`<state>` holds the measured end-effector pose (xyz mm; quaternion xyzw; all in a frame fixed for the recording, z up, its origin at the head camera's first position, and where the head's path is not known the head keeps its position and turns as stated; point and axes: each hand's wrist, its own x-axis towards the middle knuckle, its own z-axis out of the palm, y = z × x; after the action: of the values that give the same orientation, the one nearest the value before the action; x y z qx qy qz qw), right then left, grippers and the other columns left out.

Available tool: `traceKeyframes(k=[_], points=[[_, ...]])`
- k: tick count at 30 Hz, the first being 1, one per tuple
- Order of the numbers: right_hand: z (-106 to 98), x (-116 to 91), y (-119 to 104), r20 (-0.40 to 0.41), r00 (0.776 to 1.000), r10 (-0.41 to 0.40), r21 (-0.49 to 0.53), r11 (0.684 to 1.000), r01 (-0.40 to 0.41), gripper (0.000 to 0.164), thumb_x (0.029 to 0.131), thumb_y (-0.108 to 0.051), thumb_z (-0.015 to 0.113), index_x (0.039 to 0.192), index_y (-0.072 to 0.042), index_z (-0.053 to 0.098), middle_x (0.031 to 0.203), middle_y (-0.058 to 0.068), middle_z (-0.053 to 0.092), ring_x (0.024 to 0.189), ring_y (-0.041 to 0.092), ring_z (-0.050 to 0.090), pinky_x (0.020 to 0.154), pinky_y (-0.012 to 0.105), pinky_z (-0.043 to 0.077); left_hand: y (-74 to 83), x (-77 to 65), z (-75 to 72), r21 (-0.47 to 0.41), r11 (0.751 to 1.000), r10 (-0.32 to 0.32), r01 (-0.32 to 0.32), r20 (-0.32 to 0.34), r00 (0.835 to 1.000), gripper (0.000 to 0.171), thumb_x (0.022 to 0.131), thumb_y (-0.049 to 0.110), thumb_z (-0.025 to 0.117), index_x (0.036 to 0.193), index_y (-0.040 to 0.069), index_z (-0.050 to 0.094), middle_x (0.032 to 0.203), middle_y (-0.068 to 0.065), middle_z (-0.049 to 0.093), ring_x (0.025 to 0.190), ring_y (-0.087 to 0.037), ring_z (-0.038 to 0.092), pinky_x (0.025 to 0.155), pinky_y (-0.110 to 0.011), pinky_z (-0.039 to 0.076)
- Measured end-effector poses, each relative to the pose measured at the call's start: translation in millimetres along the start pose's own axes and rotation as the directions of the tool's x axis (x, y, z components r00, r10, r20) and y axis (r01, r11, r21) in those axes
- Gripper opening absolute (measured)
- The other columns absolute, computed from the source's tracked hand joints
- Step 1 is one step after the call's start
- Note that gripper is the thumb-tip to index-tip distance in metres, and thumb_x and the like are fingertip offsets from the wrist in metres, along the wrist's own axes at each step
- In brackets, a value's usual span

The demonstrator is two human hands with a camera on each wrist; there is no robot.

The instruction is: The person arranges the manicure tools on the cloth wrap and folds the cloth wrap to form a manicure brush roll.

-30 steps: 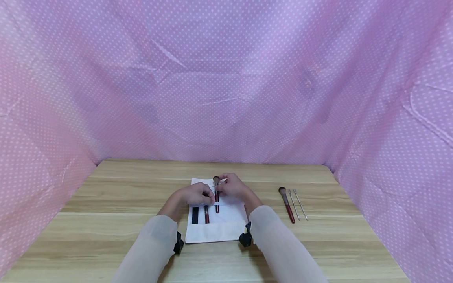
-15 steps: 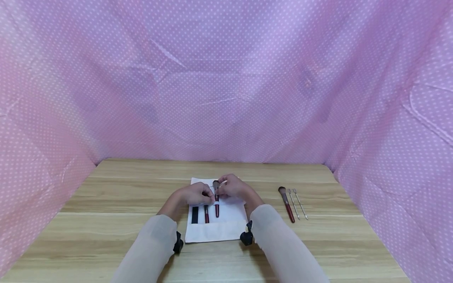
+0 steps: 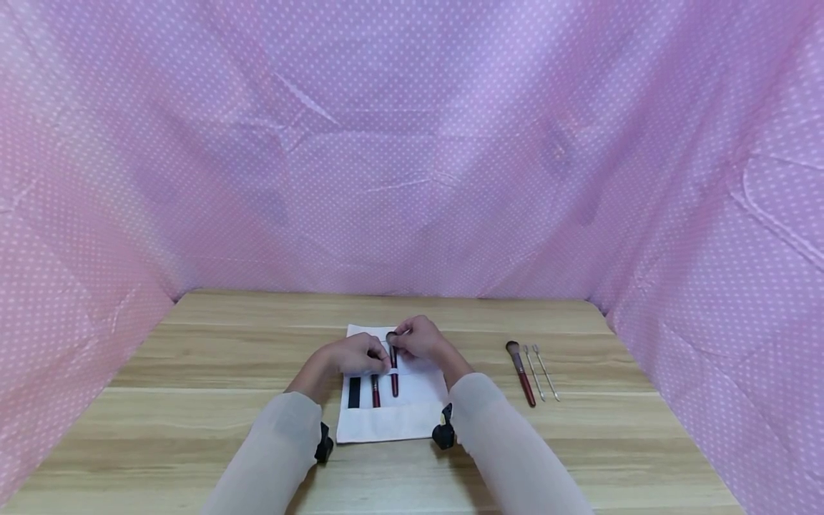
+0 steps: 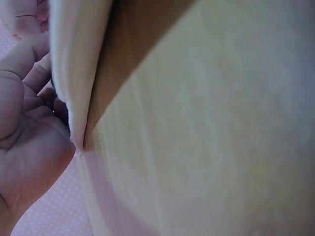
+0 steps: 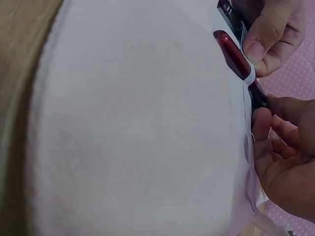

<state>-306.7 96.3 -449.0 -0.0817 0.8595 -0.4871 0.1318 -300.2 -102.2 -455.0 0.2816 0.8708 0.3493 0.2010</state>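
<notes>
A white cloth brush roll lies unrolled on the table. My left hand pinches its elastic band between thumb and finger. Through a loop of that band runs a makeup brush, its dark red handle end toward me. My right hand pinches this brush near its bristle end. To the left, a second red-handled brush lies on the roll, its upper part hidden by my left hand. In the left wrist view my left palm shows beside the cloth edge, and the fingertips are hidden.
Right of the roll lie another makeup brush and two thin silver metal sticks. A black strip sits at the roll's left side. Pink polka-dot cloth hangs around the wooden table.
The brush in my right hand has slid toward me through the band loop, its handle end now lower on the roll. My left hand has stayed at the band.
</notes>
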Motion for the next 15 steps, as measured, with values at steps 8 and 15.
traceKeyframes(k=[8,15], points=[[-0.7,3.3,3.9,0.029,0.999,-0.027,-0.06,0.998,0.029,0.009,0.093,-0.011,0.074,0.093,-0.002,0.076,0.071,0.002,0.066,0.062,0.01,0.057,0.059,0.022,0.049,0.5,0.3,-0.1,-0.004,1.0,-0.022,0.022,0.0,1.0,0.012,0.096,0.011,0.068,0.088,0.014,0.076,0.101,0.002,0.063,0.097,-0.015,0.054,0.093,-0.038,0.041],[-8.4,-0.2,2.6,0.087,0.995,-0.048,-0.137,0.989,0.06,0.008,0.092,-0.011,0.075,0.091,-0.004,0.08,0.068,0.001,0.068,0.062,0.008,0.055,0.062,0.021,0.045,0.3,1.2,-1.6,0.003,1.0,-0.003,0.003,0.004,1.0,0.01,0.096,0.01,0.069,0.089,0.012,0.076,0.1,0.001,0.063,0.097,-0.015,0.053,0.093,-0.038,0.041]])
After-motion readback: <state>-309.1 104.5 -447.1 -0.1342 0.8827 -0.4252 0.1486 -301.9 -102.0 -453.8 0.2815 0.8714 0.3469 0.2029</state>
